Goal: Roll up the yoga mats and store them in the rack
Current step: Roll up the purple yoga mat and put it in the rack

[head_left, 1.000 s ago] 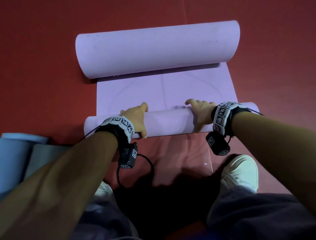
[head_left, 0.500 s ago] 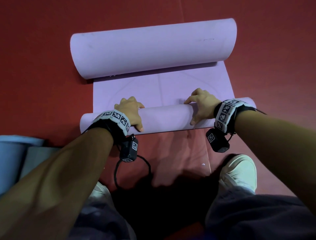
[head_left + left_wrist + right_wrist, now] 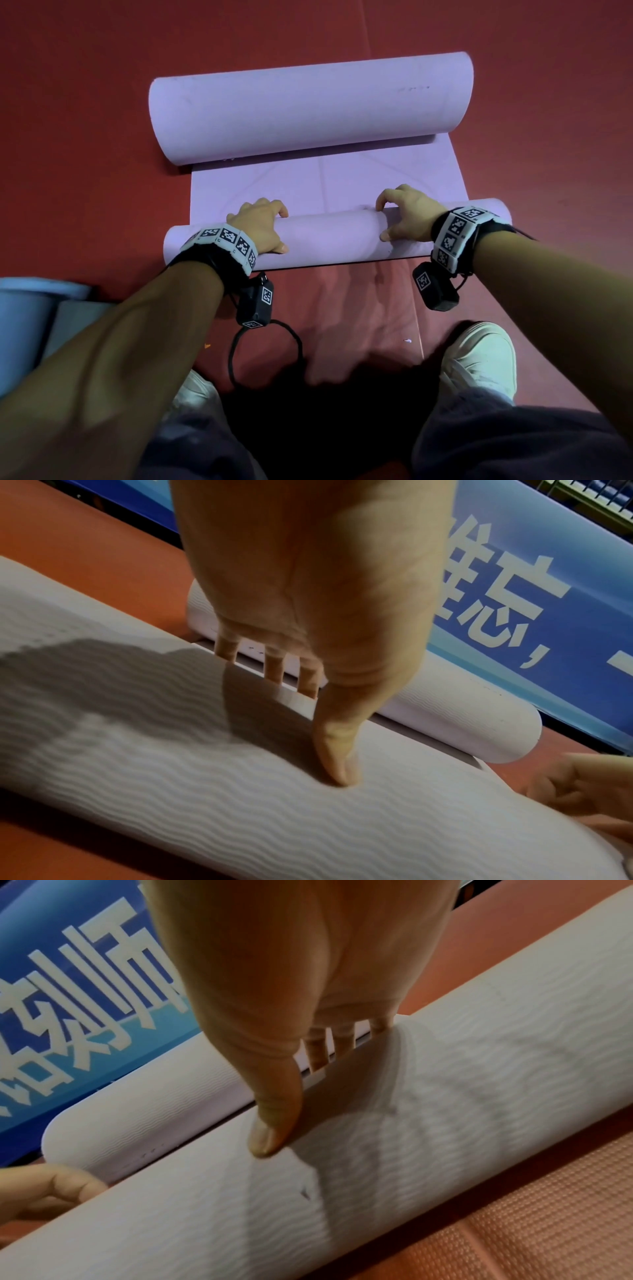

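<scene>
A lilac yoga mat lies on the red floor, curled up at both ends. Its thick far roll (image 3: 308, 106) lies across the view, with a short flat strip (image 3: 325, 185) in front of it. The thinner near roll (image 3: 332, 236) lies under both hands. My left hand (image 3: 260, 226) grips it left of centre, fingers curled over the far side and thumb (image 3: 337, 750) pressing on the top. My right hand (image 3: 404, 212) grips it right of centre in the same way, thumb (image 3: 274, 1123) on the ribbed surface (image 3: 445, 1110).
A blue rolled mat (image 3: 20, 325) and a grey mat (image 3: 72, 325) lie at my left. My white shoes (image 3: 479, 356) stand just behind the near roll. A black cable (image 3: 267, 353) loops from my left wrist. A blue banner (image 3: 548, 615) runs beyond the far roll.
The near roll has turned forward, away from me, and the flat strip between the rolls is shorter. Both hands have shifted from flat on top to curled over it.
</scene>
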